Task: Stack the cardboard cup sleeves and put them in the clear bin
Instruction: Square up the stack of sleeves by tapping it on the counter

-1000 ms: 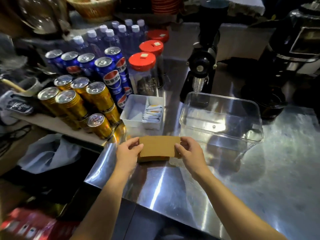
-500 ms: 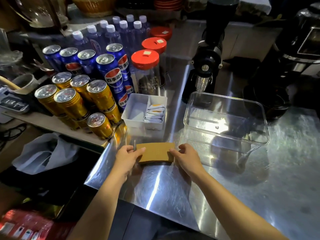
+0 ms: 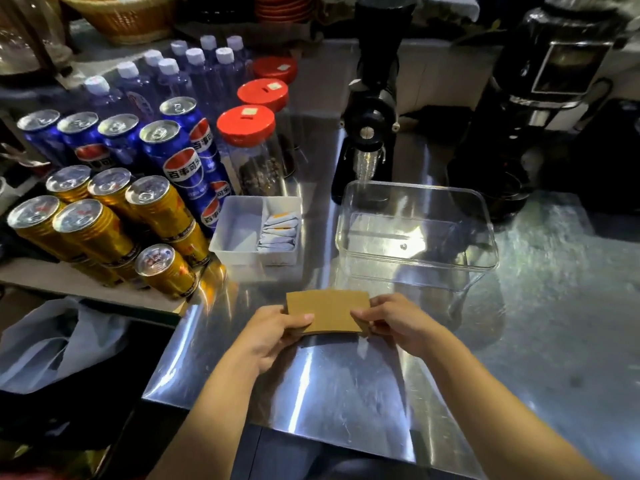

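A flat stack of brown cardboard cup sleeves [image 3: 329, 311] is held just above the steel counter [image 3: 346, 382], near its front. My left hand [image 3: 273, 337] grips the stack's left end, thumb on top. My right hand [image 3: 398, 322] pinches its right end. The clear bin [image 3: 481, 237] stands on the counter behind and to the right of the stack, with nothing visible inside it.
A white divided tray [image 3: 235, 237] with sachets sits left of the bin. Gold cans [image 3: 93, 226], blue cans [image 3: 173, 150], water bottles and red-lidded jars [image 3: 249, 133] crowd the left. A black grinder [image 3: 370, 126] and a dark machine [image 3: 554, 98] stand behind the bin.
The sleeve stack stays between both hands near the counter's front edge; it dipped toward the counter and now sits slightly raised. My fingers have shifted a little on its ends.
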A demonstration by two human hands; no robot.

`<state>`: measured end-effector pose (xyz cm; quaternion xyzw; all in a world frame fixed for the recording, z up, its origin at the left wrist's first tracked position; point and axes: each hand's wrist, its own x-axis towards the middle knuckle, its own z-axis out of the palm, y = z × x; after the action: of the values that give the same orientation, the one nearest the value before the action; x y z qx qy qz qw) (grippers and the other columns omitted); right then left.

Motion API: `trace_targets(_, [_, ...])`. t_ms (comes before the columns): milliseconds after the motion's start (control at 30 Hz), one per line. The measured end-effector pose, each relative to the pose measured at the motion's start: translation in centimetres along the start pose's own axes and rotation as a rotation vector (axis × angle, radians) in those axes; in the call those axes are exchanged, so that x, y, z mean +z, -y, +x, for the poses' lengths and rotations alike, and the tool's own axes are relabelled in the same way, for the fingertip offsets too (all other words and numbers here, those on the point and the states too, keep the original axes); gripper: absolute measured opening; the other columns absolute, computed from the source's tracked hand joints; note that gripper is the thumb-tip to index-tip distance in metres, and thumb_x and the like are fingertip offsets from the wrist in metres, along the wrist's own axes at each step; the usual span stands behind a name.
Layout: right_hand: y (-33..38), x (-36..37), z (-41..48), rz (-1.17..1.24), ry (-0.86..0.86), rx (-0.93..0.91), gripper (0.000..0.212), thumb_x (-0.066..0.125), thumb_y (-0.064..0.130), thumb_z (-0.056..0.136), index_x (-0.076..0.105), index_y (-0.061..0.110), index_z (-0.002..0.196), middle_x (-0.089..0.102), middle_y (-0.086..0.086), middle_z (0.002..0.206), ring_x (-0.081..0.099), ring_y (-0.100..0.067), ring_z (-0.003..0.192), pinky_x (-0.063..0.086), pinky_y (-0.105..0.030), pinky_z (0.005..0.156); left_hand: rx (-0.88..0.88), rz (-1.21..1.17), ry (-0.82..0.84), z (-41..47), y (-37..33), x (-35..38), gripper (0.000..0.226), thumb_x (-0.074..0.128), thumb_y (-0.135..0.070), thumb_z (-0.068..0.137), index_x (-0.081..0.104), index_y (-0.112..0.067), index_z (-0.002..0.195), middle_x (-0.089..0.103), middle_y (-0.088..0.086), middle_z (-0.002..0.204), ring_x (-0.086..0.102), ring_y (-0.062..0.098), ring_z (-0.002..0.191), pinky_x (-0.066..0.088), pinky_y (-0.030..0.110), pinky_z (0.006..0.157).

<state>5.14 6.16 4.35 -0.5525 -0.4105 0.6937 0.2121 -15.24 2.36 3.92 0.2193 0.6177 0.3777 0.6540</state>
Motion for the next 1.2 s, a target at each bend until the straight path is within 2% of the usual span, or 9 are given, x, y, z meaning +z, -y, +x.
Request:
trace_targets(133, [-1.9, -3.8, -2.3, 0.047, -0.142, -0.089, 0.029, 0.067, 0.009, 0.079, 0.053, -0.001, 0.101, 0.059, -0.012, 0.088, 0.054, -0.024, 0.081, 0.043, -0.037, 0.076, 0.151, 0.084, 0.115, 0.5, 0.5, 4.2, 0.028, 0.068, 0.010, 0.070, 0.066, -0.001, 0.096, 0.074, 0.002, 0.073, 0.070, 0.010, 0.067, 0.056, 0.017, 0.062])
trace_targets(267, [-3.4, -6.7, -4.7, 0.044, -0.229, -0.291, 0.027, 0.060, -0.002, 0.081, 0.047, 0.003, 0.104, 0.057, -0.010, 0.092, 0.053, -0.020, 0.085, 0.043, -0.036, 0.077, 0.398, 0.280, 0.195, 1.0, 1.3, 7.8, 0.038, 0.074, 0.011, 0.065, 0.064, -0.014, 0.092, 0.070, -0.007, 0.075, 0.064, -0.004, 0.060, 0.047, 0.009, 0.055])
trace_targets(433, [-5.8, -9.0, -6.2, -0.088, -0.304, -0.409, 0.029, 0.061, -0.002, 0.080, 0.047, 0.013, 0.101, 0.059, -0.005, 0.099, 0.057, -0.007, 0.090, 0.046, -0.024, 0.082, 0.577, 0.501, 0.151, 2.2, 3.0, 10.3, 0.042, 0.079, 0.001, 0.064, 0.059, -0.026, 0.089, 0.064, 0.003, 0.095, 0.060, 0.003, 0.082, 0.046, 0.007, 0.069])
trace_targets(600, [-7.7, -9.6, -5.8, -0.037, -0.355, -0.461, 0.043, 0.065, -0.010, 0.073, 0.049, 0.024, 0.093, 0.059, 0.003, 0.088, 0.059, 0.004, 0.077, 0.047, -0.012, 0.069, 0.646, 0.614, 0.232, 2.9, 4.8, 10.4, 0.049, 0.076, -0.011, 0.066, 0.051, -0.043, 0.093, 0.059, -0.006, 0.099, 0.060, 0.002, 0.090, 0.045, 0.006, 0.075])
trace_targets(767, [-8.2, -8.6, -4.9, 0.061, -0.369, -0.440, 0.049, 0.075, 0.025, 0.066, 0.051, 0.029, 0.109, 0.066, 0.012, 0.088, 0.062, 0.003, 0.079, 0.050, -0.012, 0.065, 0.480, 0.287, 0.339, 2.9, 5.8, 11.1, 0.038, 0.073, -0.037, 0.068, 0.057, -0.031, 0.102, 0.070, -0.001, 0.098, 0.065, 0.023, 0.099, 0.052, 0.043, 0.087])
trace_targets(900, [-8.1, -6.2, -3.5, 0.191, -0.590, -0.467, 0.015, 0.056, 0.041, 0.085, 0.057, 0.026, 0.085, 0.063, 0.011, 0.075, 0.059, 0.004, 0.069, 0.045, -0.016, 0.067, 0.500, 0.176, 0.132, 2.3, 6.4, 13.3, 0.018, 0.065, -0.044, 0.075, 0.062, -0.028, 0.084, 0.068, -0.008, 0.079, 0.063, 0.013, 0.082, 0.051, 0.031, 0.079])
trace_targets(1000, [-7.7, -5.0, -2.9, 0.237, -0.790, -0.475, 0.030, 0.048, 0.037, 0.090, 0.054, 0.023, 0.065, 0.057, 0.009, 0.061, 0.051, 0.006, 0.055, 0.042, -0.012, 0.055, 0.546, 0.160, -0.056, 1.8, 6.6, 14.5, 0.024, 0.054, -0.034, 0.089, 0.058, -0.020, 0.070, 0.062, -0.004, 0.068, 0.057, 0.014, 0.069, 0.047, 0.027, 0.069])
trace_targets(1100, [-7.2, -5.0, -3.1, 0.253, -0.805, -0.525, 0.034, 0.048, 0.034, 0.091, 0.052, 0.023, 0.059, 0.055, 0.014, 0.054, 0.047, 0.005, 0.051, 0.038, -0.008, 0.049, 0.554, 0.053, -0.105, 1.2, 6.1, 15.3, 0.030, 0.052, -0.035, 0.090, 0.053, -0.020, 0.063, 0.055, -0.002, 0.064, 0.050, 0.016, 0.064, 0.043, 0.033, 0.065])
trace_targets(1200, [-6.8, -5.4, -3.5, 0.259, -0.800, -0.588, 0.036, 0.048, 0.031, 0.091, 0.049, 0.028, 0.055, 0.051, 0.018, 0.050, 0.042, 0.003, 0.049, 0.035, -0.010, 0.049, 0.621, 0.004, -0.081, 1.0, 5.7, 15.6, 0.030, 0.052, -0.041, 0.084, 0.054, -0.023, 0.060, 0.054, -0.011, 0.056, 0.048, 0.008, 0.058, 0.042, 0.019, 0.057])
